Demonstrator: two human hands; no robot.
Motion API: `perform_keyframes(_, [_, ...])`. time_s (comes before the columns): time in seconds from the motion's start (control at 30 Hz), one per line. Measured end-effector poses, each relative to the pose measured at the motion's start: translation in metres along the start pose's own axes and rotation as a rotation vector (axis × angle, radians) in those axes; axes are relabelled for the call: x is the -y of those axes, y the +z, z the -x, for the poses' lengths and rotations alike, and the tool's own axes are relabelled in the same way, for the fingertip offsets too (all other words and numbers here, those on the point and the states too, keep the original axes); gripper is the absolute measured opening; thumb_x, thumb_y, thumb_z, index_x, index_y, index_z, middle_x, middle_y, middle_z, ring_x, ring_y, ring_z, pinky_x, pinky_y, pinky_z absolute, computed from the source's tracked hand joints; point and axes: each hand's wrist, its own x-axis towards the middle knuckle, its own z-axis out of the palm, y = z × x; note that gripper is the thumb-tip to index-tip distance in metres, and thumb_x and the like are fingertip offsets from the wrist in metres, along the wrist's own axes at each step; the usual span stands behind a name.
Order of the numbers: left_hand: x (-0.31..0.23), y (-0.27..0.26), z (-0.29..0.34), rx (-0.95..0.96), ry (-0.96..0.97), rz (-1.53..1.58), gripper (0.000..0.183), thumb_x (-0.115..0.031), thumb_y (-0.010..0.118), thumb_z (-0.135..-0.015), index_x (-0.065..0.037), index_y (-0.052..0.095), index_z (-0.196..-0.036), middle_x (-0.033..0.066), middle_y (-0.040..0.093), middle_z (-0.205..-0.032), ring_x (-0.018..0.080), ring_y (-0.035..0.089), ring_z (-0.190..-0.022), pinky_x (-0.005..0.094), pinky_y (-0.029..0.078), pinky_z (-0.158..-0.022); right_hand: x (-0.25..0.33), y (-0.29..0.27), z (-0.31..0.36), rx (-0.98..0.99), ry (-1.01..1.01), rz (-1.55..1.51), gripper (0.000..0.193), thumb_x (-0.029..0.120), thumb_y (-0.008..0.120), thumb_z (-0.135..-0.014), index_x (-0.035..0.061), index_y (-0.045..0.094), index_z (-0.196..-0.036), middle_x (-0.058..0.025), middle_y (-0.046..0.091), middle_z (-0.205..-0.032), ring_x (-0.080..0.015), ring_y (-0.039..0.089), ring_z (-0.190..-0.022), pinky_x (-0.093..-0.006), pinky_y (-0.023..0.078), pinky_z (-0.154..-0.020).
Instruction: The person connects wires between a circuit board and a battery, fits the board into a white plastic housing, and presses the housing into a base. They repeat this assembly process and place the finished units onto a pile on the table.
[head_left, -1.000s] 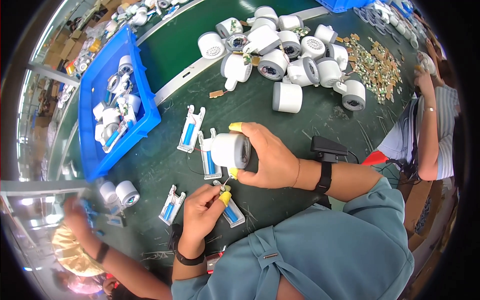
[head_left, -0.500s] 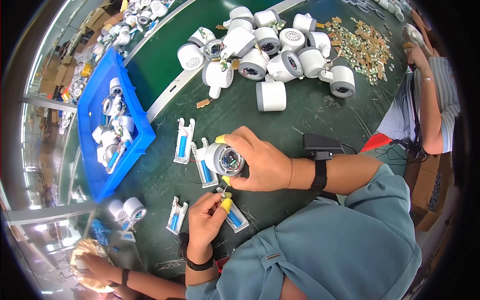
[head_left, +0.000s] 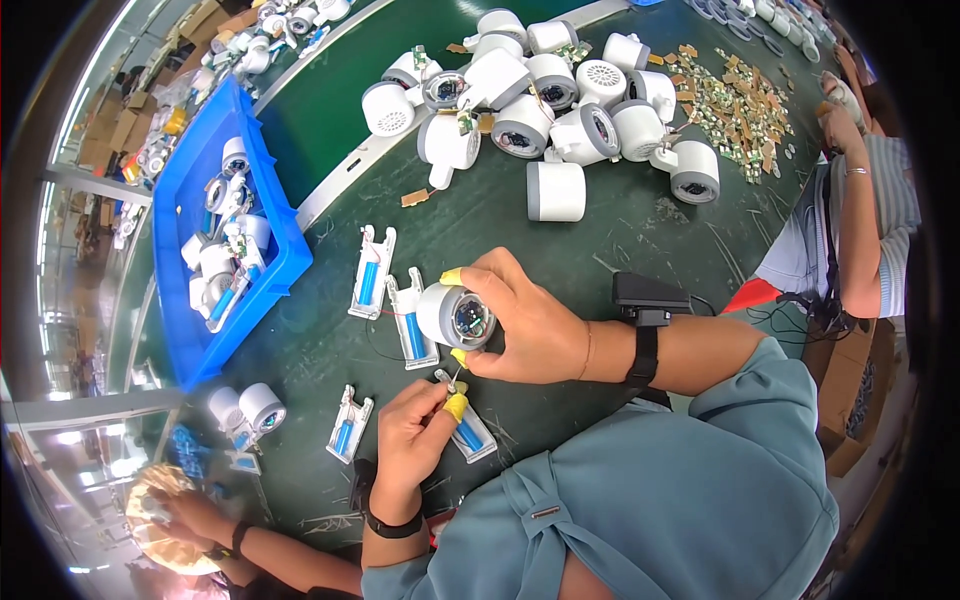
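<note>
My right hand (head_left: 535,325), yellow covers on its fingertips, is closed around a round white camera housing (head_left: 434,314) with a grey rim. The housing's open end, with circuitry inside, faces up and right. Just below, my left hand (head_left: 412,428) pinches a thin wire (head_left: 457,374) in yellow-covered fingertips; the wire's far end is hidden. Under those fingertips lies a white bracket with a blue cylindrical cell (head_left: 468,436). A second bracket (head_left: 418,345) rests against the housing's left side, a third (head_left: 372,272) lies farther off, and a fourth (head_left: 349,424) is left of my left hand.
White camera housings (head_left: 555,192) are heaped at the back, beside a pile of small circuit boards (head_left: 740,120). A blue tray (head_left: 285,268) of parts stands left, with two housings (head_left: 262,408) nearer me. Other people's arms (head_left: 862,220) show at right and lower left (head_left: 290,560).
The view has shifted slightly. More of the thin wire shows between my two hands, and the right hand with the housing sits slightly farther from the left fingertips. Both grips are unchanged.
</note>
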Motion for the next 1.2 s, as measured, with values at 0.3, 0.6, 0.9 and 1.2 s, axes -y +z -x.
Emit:
perform_keyframes(0.3, [0.0028,0.0015,0.001,-0.015,0.016,-0.029,0.025,0.005,0.068,-0.08,0.003,0.069,-0.104,0.0013,0.052,-0.073,0.0064,0.047,-0.06,0.0217,0.037,-0.053,-0.0013,0.0,0.0009,0.002,-0.001,0.011,0.076,0.008,0.08,-0.067,-0.0014,0.041,-0.132,-0.0199,0.044,-0.114,-0.0358,0.055,-0.099,-0.0392,0.05,-0.085])
perform_keyframes(0.6, [0.0007,0.0016,0.0012,-0.013,0.004,-0.013,0.025,0.005,0.068,-0.08,0.003,0.069,-0.105,0.0007,0.052,-0.073,0.0056,0.045,-0.06,0.0211,0.036,-0.053,0.0001,-0.0011,0.0001,0.022,0.02,0.011,0.076,0.009,0.08,-0.068,-0.0006,0.041,-0.132,-0.0199,0.044,-0.114,-0.0358,0.055,-0.099,-0.0393,0.051,-0.083])
perform_keyframes(0.9, [-0.0018,0.0022,0.0011,-0.021,-0.032,-0.004,0.021,0.004,0.067,-0.082,0.003,0.07,-0.102,0.0003,0.054,-0.074,0.0057,0.047,-0.062,0.0216,0.037,-0.055,-0.0004,-0.0011,0.0003,0.027,0.024,0.012,0.076,0.01,0.08,-0.068,-0.0006,0.04,-0.132,-0.0198,0.045,-0.114,-0.0361,0.055,-0.098,-0.0396,0.051,-0.083])
perform_keyframes(1.2, [0.0007,0.0013,0.001,-0.014,-0.003,-0.01,0.025,0.005,0.068,-0.08,0.003,0.069,-0.105,0.0011,0.054,-0.073,0.0058,0.047,-0.06,0.021,0.037,-0.053,0.0,-0.0018,-0.0001,0.041,0.027,0.014,0.075,0.01,0.08,-0.068,-0.0007,0.041,-0.131,-0.0195,0.045,-0.114,-0.0361,0.055,-0.098,-0.0397,0.051,-0.082])
